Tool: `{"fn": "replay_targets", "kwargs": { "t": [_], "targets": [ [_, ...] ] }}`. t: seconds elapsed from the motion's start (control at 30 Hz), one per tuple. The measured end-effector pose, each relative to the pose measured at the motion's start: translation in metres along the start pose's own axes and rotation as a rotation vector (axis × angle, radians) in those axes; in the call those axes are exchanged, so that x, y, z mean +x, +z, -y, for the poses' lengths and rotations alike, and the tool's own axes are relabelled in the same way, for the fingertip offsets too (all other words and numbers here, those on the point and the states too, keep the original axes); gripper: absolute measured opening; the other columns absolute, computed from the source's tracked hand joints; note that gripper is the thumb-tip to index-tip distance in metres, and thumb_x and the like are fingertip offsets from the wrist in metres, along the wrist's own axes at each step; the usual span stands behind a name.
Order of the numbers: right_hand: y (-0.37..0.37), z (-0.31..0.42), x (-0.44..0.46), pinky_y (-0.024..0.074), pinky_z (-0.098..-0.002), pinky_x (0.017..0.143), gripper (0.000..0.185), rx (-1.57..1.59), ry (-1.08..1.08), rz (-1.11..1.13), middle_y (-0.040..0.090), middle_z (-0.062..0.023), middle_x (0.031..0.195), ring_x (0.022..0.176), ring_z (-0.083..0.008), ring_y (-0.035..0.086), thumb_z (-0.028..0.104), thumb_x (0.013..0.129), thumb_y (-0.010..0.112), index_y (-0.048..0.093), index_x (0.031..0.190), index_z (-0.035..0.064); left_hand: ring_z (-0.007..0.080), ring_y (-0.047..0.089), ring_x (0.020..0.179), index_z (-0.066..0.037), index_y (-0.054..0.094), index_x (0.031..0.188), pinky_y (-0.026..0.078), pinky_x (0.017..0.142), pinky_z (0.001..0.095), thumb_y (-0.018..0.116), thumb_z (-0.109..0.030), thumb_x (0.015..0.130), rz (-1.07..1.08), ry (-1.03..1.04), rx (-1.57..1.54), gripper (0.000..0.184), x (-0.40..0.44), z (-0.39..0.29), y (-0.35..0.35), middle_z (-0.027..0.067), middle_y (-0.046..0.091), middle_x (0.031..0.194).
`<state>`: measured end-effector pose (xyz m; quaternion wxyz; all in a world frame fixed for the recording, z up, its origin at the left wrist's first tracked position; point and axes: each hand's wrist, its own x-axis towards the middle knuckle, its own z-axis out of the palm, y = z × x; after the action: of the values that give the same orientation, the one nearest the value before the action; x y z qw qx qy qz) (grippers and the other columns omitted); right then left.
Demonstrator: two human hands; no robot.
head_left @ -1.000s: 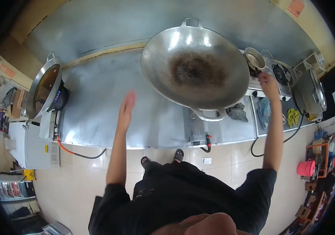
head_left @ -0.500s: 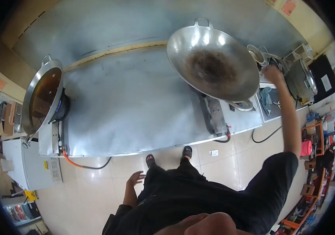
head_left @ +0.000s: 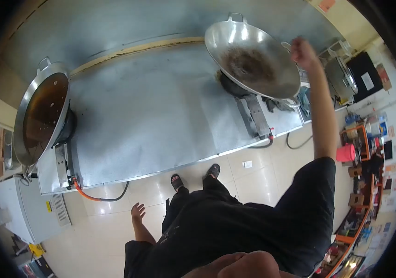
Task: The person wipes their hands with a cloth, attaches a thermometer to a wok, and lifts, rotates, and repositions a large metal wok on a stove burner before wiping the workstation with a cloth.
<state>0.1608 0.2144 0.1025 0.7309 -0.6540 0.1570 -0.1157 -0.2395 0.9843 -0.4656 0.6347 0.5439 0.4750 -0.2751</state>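
My right hand (head_left: 303, 53) is closed in a fist just beyond the right rim of a large wok (head_left: 274, 69). A thin, pale loop shows beside the fist, but I cannot make out what the fingers hold. The wok has two loop handles and a brown-stained bottom, and it rests tilted on a burner (head_left: 235, 86). My left hand (head_left: 138, 212) hangs over the floor beside my body with its fingers apart, holding nothing. At the far left, a second wok (head_left: 19, 125) contains dark brown liquid with small pale bits.
A metal-topped counter (head_left: 151, 111) stretches between the woks. A lidded pot (head_left: 341, 78) stands at the right. Hoses (head_left: 98, 198) hang from the counter's front edge. A white appliance (head_left: 36, 204) stands at lower left, and cluttered orange shelves (head_left: 364, 222) line the right side.
My right arm has risen, with the fist now higher and further left in view. My left hand has swung away from my body. The whole view has shifted slightly.
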Motion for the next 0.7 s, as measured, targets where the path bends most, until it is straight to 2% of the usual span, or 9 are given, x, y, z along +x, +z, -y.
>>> {"fn": "replay_targets", "kwargs": {
  "t": [0.07, 0.27, 0.33, 0.4, 0.47, 0.57, 0.67, 0.7],
  "targets": [
    [0.028, -0.032, -0.022, 0.0249, -0.0229, 0.039, 0.019, -0.081, 0.107, -0.125, 0.036, 0.0054, 0.058, 0.044, -0.0083, 0.027, 0.021, 0.087, 0.047, 0.045, 0.07, 0.0136, 0.0272, 0.048, 0.119, -0.013, 0.033, 0.14, 0.038, 0.095, 0.0462, 0.037, -0.033, 0.092, 0.063, -0.007, 0.061, 0.052, 0.01, 0.004, 0.006, 0.0092, 0.053, 0.129],
    [0.017, -0.001, -0.045, 0.0299, -0.0236, 0.039, 0.018, -0.03, 0.028, -0.048, 0.039, 0.0049, 0.057, 0.043, -0.0097, 0.033, 0.02, 0.085, 0.049, 0.046, 0.068, 0.0139, 0.0255, 0.052, 0.112, -0.014, 0.038, 0.137, 0.04, 0.091, 0.044, 0.038, -0.041, 0.092, 0.21, 0.019, 0.219, 0.053, 0.002, -0.024, 0.059, 0.0077, 0.056, 0.125],
    [0.016, -0.057, -0.053, 0.0297, -0.0239, 0.038, 0.02, -0.17, 0.134, -0.119, 0.036, 0.0053, 0.055, 0.042, -0.0089, 0.03, 0.018, 0.085, 0.048, 0.045, 0.066, 0.0145, 0.0249, 0.052, 0.112, -0.014, 0.039, 0.137, 0.041, 0.09, 0.043, 0.04, -0.04, 0.091, 0.207, 0.042, 0.194, 0.052, -0.001, -0.025, 0.065, 0.0082, 0.056, 0.125],
    [0.054, -0.094, -0.111, 0.0287, -0.0235, 0.037, 0.021, -0.191, 0.302, -0.049, 0.031, 0.0058, 0.055, 0.042, -0.0079, 0.026, 0.019, 0.087, 0.046, 0.044, 0.066, 0.0151, 0.0251, 0.052, 0.112, -0.014, 0.039, 0.136, 0.041, 0.09, 0.0429, 0.04, -0.04, 0.091, 0.207, 0.055, 0.18, 0.053, -0.004, -0.028, 0.067, 0.0086, 0.056, 0.125],
    [0.053, -0.11, -0.124, 0.0289, -0.023, 0.038, 0.02, -0.005, 0.334, 0.018, 0.028, 0.0061, 0.055, 0.043, -0.0069, 0.026, 0.019, 0.088, 0.044, 0.045, 0.069, 0.0146, 0.0257, 0.052, 0.112, -0.014, 0.038, 0.137, 0.04, 0.09, 0.0447, 0.04, -0.038, 0.091, 0.217, 0.041, 0.186, 0.052, 0.003, -0.024, 0.062, 0.0088, 0.057, 0.124],
    [0.044, -0.115, -0.137, 0.0275, -0.0229, 0.039, 0.018, 0.201, 0.238, -0.016, 0.026, 0.0068, 0.056, 0.043, -0.0068, 0.026, 0.02, 0.09, 0.043, 0.045, 0.073, 0.0139, 0.0257, 0.052, 0.112, -0.014, 0.035, 0.139, 0.039, 0.092, 0.0469, 0.038, -0.035, 0.092, 0.198, -0.02, 0.24, 0.051, 0.011, -0.015, 0.045, 0.0093, 0.056, 0.125],
    [0.05, -0.147, -0.152, 0.0257, -0.0229, 0.04, 0.016, 0.114, 0.35, 0.074, 0.025, 0.007, 0.056, 0.044, -0.0065, 0.025, 0.018, 0.09, 0.043, 0.045, 0.075, 0.0132, 0.0261, 0.052, 0.112, -0.014, 0.036, 0.139, 0.038, 0.093, 0.0471, 0.038, -0.035, 0.092, 0.163, -0.034, 0.198, 0.051, 0.018, -0.008, 0.03, 0.0099, 0.056, 0.125],
    [0.052, -0.147, -0.154, 0.0237, -0.0228, 0.04, 0.017, 0.121, 0.346, 0.027, 0.024, 0.0072, 0.056, 0.044, -0.006, 0.023, 0.017, 0.091, 0.045, 0.045, 0.074, 0.0135, 0.0263, 0.052, 0.112, -0.013, 0.037, 0.138, 0.038, 0.093, 0.0471, 0.038, -0.035, 0.092, 0.14, -0.046, 0.192, 0.051, 0.017, -0.01, 0.03, 0.0103, 0.056, 0.125]
  ]
}}
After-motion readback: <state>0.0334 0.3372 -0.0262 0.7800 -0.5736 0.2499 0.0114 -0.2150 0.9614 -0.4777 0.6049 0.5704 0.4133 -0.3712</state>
